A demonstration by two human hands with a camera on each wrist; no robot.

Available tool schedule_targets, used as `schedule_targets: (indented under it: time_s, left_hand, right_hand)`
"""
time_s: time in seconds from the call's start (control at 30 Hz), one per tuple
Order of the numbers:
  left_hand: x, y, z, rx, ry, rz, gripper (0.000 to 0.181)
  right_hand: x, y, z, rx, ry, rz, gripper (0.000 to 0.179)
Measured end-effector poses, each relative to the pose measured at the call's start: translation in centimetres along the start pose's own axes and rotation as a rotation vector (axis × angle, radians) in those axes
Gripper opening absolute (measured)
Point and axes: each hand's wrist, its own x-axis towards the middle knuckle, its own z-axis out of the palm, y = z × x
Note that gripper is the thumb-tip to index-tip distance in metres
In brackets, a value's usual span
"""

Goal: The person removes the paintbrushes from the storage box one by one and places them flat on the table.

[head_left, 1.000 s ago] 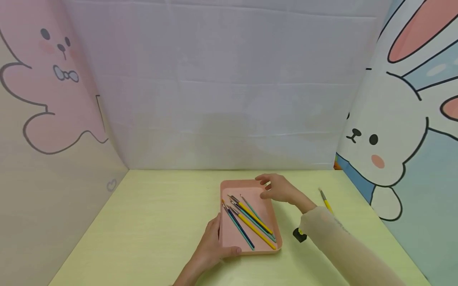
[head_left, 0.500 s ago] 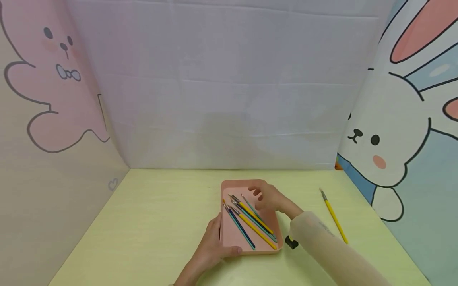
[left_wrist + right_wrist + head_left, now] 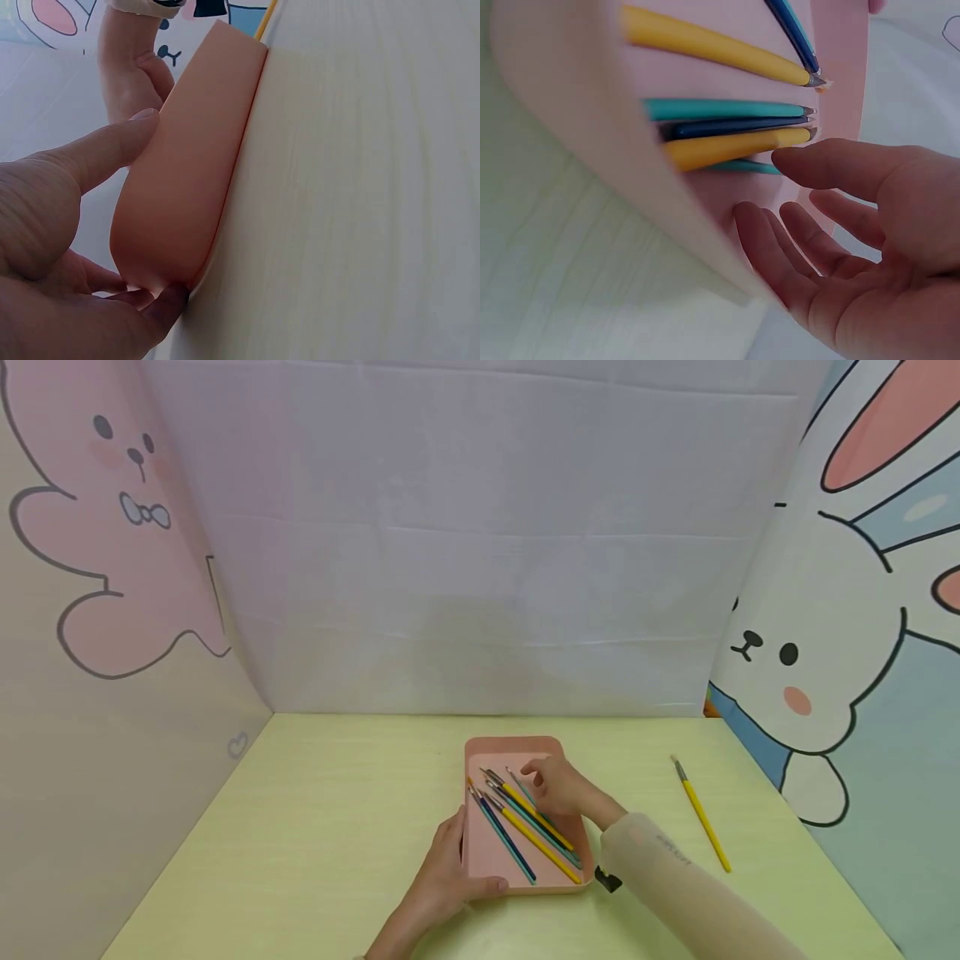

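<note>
My left hand (image 3: 446, 877) grips the near left corner of a shallow pink tray (image 3: 513, 744); its thumb lies on the near wall. In the left wrist view the fingers curl round the end of the tray (image 3: 191, 150). Several paintbrushes with yellow, teal and dark blue handles lie slanted inside, among them a yellow paintbrush (image 3: 540, 845). My right hand (image 3: 564, 789) is inside the tray's right side, beside a teal paintbrush (image 3: 754, 166). In the right wrist view, its thumb and fingers stand apart with nothing between them, the thumb close to the brushes.
A single yellow paintbrush (image 3: 703, 822) lies on the pale wooden table (image 3: 345, 827), right of the tray. A small black device (image 3: 607, 879) sits by the right sleeve. A white sheet (image 3: 465, 552) stands behind, with cartoon-printed panels on both sides.
My right hand has moved left and down, from above the tray's right rim into the tray near the teal paintbrush. The left hand keeps its hold on the tray.
</note>
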Motion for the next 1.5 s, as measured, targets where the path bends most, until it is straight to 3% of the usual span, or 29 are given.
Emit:
schedule_targets:
  time_s: [0.43,1.03,1.17,1.4,1.5]
  left_hand:
    - [0.1,0.1,0.0,0.008,-0.003,0.017,0.133]
    - [0.1,0.2,0.1,-0.015,-0.005,0.018,0.132]
    - [0.2,0.1,0.1,-0.012,-0.008,0.022,0.132]
    - [0.2,-0.1,0.1,0.018,-0.001,0.021,0.133]
    - [0.2,-0.1,0.0,0.02,0.0,0.022,0.134]
  right_hand:
    - [-0.3,-0.9,0.6,-0.108,0.025,0.03,0.05]
    - [0.0,-0.5,0.9,-0.06,0.029,0.124,0.046]
    - [0.0,-0.4,0.7,0.001,0.046,0.099,0.048]
    - [-0.6,-0.1,-0.8,0.216,0.039,0.091,0.051]
    - [-0.8,0.2,-1.8,0.246,0.051,0.072,0.051]
